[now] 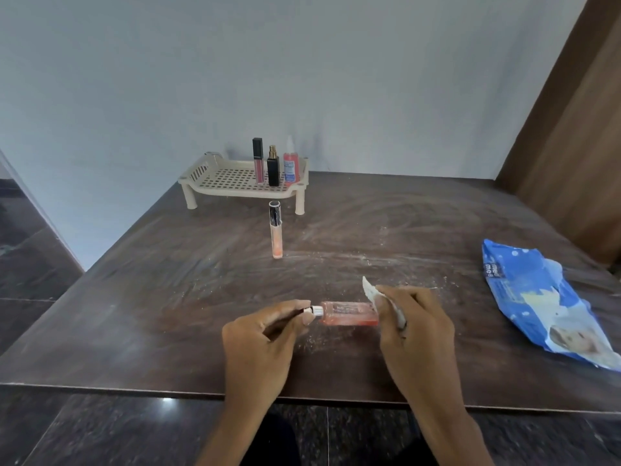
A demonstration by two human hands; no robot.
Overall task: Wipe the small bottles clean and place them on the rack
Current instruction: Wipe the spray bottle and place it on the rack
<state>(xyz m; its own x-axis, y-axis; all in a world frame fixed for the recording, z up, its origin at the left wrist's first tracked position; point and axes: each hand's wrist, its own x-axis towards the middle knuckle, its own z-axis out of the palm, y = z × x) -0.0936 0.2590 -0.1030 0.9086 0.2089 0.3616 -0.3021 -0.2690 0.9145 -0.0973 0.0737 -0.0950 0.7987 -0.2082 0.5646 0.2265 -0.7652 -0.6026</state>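
I am in the wiping step. My left hand (265,327) pinches the silver cap (316,311) of a small pink bottle (349,313) between thumb and fingertips. It holds the bottle level just above the table (168,280), so the bottle runs across from my left hand to my right. My right hand (413,317) is curled round a white wipe (369,290) and clamps it over the bottle's base end. One corner of the wipe sticks up just beyond my knuckles.

Most of the clear pink body between my hands is bare, so I judge the wiping is not finished. The wipe needs drawing along the body toward my left hand while that hand rolls the bottle by its cap, so that every side gets covered.

Far ahead of both hands, against the wall, stands the cream rack (215,178). Three items stand upright at its right side: a gloss tube (258,161) with a black cap, a black perfume bottle (273,168) and a pink spray bottle (291,166). Between my hands and the rack, a pale tube (276,230) with a dark cap stands on the table, not yet racked. Well off to the right of my right hand lies a blue packet of wipes (537,304).

Once the bottle is clean, it calls for a long reach forward to stand it upright on the open grid left of the three. I think it needs a gentle release, as a narrow base on a perforated shelf may tip. The table looks dusty and streaked, so I would not lay the wiped bottle down on it.
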